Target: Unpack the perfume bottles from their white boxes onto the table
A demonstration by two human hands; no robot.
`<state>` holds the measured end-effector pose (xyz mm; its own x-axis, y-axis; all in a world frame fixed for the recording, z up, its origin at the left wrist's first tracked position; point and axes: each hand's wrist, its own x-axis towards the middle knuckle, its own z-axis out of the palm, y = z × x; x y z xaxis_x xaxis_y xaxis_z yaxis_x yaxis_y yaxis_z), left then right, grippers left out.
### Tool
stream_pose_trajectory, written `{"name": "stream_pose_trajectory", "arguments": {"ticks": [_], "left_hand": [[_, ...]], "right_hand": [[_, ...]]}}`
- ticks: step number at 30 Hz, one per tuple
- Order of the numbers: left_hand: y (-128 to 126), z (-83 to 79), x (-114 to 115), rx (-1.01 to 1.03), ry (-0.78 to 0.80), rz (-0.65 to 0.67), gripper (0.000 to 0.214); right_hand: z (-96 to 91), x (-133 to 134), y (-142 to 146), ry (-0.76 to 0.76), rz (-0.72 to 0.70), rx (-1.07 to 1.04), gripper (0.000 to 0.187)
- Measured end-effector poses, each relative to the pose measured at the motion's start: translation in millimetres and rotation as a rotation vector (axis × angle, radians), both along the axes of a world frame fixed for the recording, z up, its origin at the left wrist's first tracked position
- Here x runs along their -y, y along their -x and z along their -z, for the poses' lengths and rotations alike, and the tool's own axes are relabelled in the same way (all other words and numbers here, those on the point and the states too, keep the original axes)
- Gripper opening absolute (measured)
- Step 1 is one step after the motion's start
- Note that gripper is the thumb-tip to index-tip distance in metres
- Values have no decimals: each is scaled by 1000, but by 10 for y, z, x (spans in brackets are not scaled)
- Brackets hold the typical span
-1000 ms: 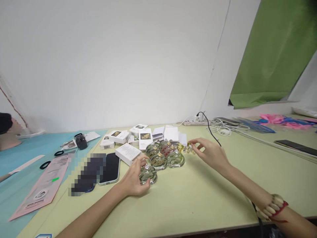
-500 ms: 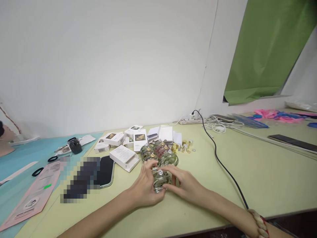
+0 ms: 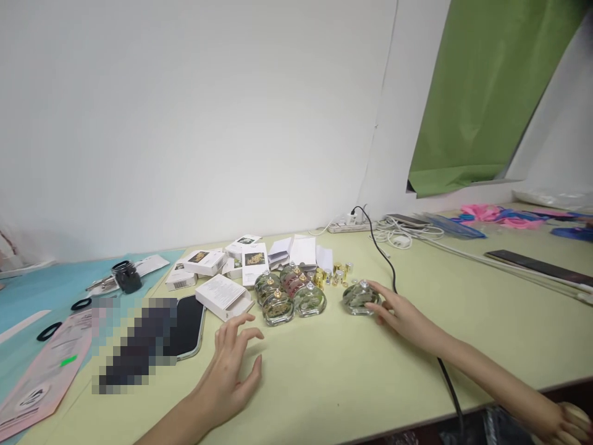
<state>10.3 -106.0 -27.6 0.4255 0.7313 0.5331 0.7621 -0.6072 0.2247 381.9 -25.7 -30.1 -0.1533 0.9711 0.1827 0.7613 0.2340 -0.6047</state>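
Note:
My right hand (image 3: pixel 393 312) grips the right side of a rounded glass perfume bottle (image 3: pixel 357 299) with a green pattern and a silvery neck. This bottle stands upright on the table, apart from the others. To its left, several similar bottles cluster together, among them a green one (image 3: pixel 310 301), one with a gold neck (image 3: pixel 278 307) and a reddish one (image 3: pixel 297 281). My left hand (image 3: pixel 234 361) holds nothing; its fingers are curved and spread above the table. Behind the bottles are small gold and silver caps (image 3: pixel 319 277).
White printed boxes (image 3: pixel 225 294) lie behind and left of the bottles. A phone (image 3: pixel 189 327) rests beside a pixelated area. A black cable (image 3: pixel 393 272) runs from a power strip (image 3: pixel 352 227) past my right arm. Farther left is a dark jar (image 3: pixel 126 277).
The bottle that was between both hands has moved right and away from me in my right hand. My left hand has let go and drawn back to the left.

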Motion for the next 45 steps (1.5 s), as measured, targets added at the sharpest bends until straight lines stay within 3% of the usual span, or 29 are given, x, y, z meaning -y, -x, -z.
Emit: {"name": "stream_pose_trajectory", "arguments": {"ticks": [6,12,20,26,29,31,33,34,36,38,41,45], "left_hand": [[-15,-13,74,-17,-166,72,24],[-2,-16,141,-116,-409,260,17],[-107,-228,369,-53,-620,373,10],[-119,-298,324,-199,-686,405,11],[-22,-250,286,-223,-680,368,16],[56,-215,274,-249,-662,343,17],[124,-188,262,-280,-643,335,15],[149,-178,255,-297,-632,339,14],[175,-161,242,-327,-611,341,13],[169,-143,236,-333,-619,349,13],[130,-100,238,-283,-661,349,19],[112,-29,213,-291,-720,322,33]], "right_hand": [[73,-158,77,-161,-63,31,52],[130,-134,238,-229,-119,-22,50],[143,-66,366,-175,31,229,68],[-18,-37,450,-194,85,388,73],[-156,60,531,-320,175,436,74],[-235,177,646,-434,210,416,64],[-279,315,829,-539,99,365,45],[-284,381,949,-581,-55,355,33],[-260,488,1236,-554,-518,459,23],[-207,535,1562,-464,-770,602,19],[-129,476,2035,-326,-812,639,19],[-89,264,2454,-283,-941,618,16]]}}
